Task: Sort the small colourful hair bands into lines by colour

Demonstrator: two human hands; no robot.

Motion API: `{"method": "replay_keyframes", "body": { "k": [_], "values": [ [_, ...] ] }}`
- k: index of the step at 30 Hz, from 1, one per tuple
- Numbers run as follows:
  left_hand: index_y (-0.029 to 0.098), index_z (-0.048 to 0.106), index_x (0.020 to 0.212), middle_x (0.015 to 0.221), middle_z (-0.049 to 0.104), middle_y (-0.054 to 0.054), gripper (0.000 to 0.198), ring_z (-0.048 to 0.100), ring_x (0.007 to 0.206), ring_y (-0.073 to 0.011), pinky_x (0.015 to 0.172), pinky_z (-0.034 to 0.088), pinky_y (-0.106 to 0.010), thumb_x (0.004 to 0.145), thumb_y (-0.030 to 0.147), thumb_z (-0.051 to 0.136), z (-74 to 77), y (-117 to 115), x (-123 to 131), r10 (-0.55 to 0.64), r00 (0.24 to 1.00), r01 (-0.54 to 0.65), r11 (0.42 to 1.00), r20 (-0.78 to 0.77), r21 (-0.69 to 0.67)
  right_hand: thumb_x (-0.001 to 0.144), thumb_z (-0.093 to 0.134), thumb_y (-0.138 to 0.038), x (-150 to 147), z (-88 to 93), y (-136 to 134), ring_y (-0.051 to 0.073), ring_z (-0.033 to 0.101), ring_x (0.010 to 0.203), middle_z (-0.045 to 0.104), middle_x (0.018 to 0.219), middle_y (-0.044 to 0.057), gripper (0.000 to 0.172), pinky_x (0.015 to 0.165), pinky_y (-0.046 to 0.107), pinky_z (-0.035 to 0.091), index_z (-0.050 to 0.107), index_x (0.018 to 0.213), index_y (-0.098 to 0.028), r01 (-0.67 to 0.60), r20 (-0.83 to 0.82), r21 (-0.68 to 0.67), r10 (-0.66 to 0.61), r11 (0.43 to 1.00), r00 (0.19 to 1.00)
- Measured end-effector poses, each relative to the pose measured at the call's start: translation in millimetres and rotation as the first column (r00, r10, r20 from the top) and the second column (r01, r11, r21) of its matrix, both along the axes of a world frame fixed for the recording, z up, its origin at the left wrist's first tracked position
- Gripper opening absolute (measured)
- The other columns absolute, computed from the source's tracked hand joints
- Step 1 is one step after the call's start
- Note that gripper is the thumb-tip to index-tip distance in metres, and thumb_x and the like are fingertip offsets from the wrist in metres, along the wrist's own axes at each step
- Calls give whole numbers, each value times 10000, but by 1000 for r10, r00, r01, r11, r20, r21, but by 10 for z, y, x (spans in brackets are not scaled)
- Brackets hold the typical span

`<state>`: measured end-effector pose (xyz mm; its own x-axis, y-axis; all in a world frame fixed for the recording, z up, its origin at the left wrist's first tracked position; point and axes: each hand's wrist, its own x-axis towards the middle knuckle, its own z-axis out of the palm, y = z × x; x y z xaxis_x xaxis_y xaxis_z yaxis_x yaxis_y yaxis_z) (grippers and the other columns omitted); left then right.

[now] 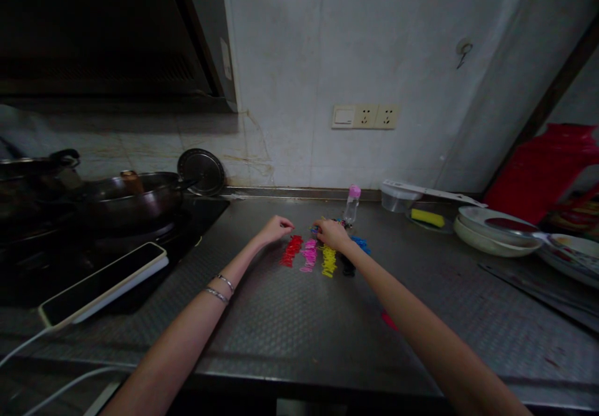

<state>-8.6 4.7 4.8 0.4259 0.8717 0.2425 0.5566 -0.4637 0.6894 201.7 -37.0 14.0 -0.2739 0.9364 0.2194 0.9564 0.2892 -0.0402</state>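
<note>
My left hand (275, 229) is just above the left end of the red rubber bands (291, 251), its thumb and fingertips brought together; anything between them is too small to make out. To the right lie piles of pink rubber bands (309, 256), yellow rubber bands (329, 261), black rubber bands (349, 266) and blue rubber bands (360, 244). My right hand (332, 233) reaches down at a mixed-colour heap behind the rows, fingers bent and pressed close; its palm hides part of the heap. A clear bottle with a pink cap (352, 204) stands behind it.
At the left are a stove with a pan (131, 201), an upright lid (201, 171) and a phone-like device (105, 285) with cables. To the right are a plastic tub (397, 199), a yellow sponge (427, 218), stacked bowls (496, 241) and a red object (538, 173).
</note>
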Motion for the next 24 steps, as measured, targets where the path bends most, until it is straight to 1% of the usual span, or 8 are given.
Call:
{"method": "replay_keyframes", "body": {
  "k": [5, 8, 12, 15, 19, 22, 24],
  "values": [
    [82, 679, 834, 819, 685, -73, 267, 603, 747, -158, 724, 456, -256, 678, 207, 503, -22, 11, -17, 1, 1000, -1, 1000, 5, 1, 789, 438, -157, -8, -30, -13, 199, 586, 929, 635, 1001, 108, 366, 760, 275, 415, 531, 1140, -204, 53, 0, -13, -53, 999, 999],
    [80, 679, 829, 817, 685, -77, 269, 603, 751, -160, 724, 456, -254, 675, 209, 501, -41, 29, -26, -3, 1000, 3, 1000, 16, 2, 800, 420, -158, 0, -31, -18, 203, 584, 935, 633, 1005, 111, 370, 754, 280, 417, 515, 1154, -209, 71, -9, 8, -71, 997, 997],
    [87, 683, 824, 817, 685, -77, 266, 606, 754, -162, 726, 457, -252, 670, 201, 500, -61, 48, -35, -10, 1000, 10, 1000, 20, 4, 804, 423, -170, 44, 12, 1, 195, 571, 957, 630, 1025, 95, 352, 741, 258, 417, 523, 1137, -223, 77, -59, 14, -76, 997, 995],
    [82, 685, 822, 814, 685, -83, 266, 608, 751, -162, 730, 456, -253, 670, 196, 499, -66, 49, -40, -14, 1000, 14, 1000, 17, 11, 797, 443, -191, 125, 64, 18, 192, 573, 936, 633, 1018, 84, 347, 707, 245, 422, 525, 1133, -221, 75, -110, 21, -72, 997, 991],
    [86, 685, 822, 818, 684, -83, 258, 607, 748, -161, 723, 457, -253, 664, 181, 505, -67, 44, -45, 1, 1000, -1, 1000, 9, 12, 805, 445, -230, 379, 86, 3, 158, 593, 817, 653, 919, 69, 342, 691, 229, 425, 534, 1134, -201, 32, -252, 44, -20, 999, 968],
    [95, 687, 822, 820, 684, -76, 250, 605, 748, -159, 723, 455, -253, 666, 185, 513, -74, 55, -48, 9, 1000, -9, 1000, 9, 15, 776, 470, -199, 693, 43, -62, 131, 593, 734, 657, 815, 44, 348, 684, 213, 432, 551, 1113, -178, -63, -355, 59, 79, 996, 931],
    [99, 688, 820, 811, 685, -73, 246, 603, 738, -157, 718, 452, -253, 666, 189, 519, -84, 73, -53, 20, 1000, -20, 1000, 4, 23, 752, 475, -163, 917, 1, -130, 128, 591, 701, 653, 768, 34, 351, 691, 221, 438, 568, 1090, -167, -58, -380, 77, 83, 995, 921]
  ]
}}
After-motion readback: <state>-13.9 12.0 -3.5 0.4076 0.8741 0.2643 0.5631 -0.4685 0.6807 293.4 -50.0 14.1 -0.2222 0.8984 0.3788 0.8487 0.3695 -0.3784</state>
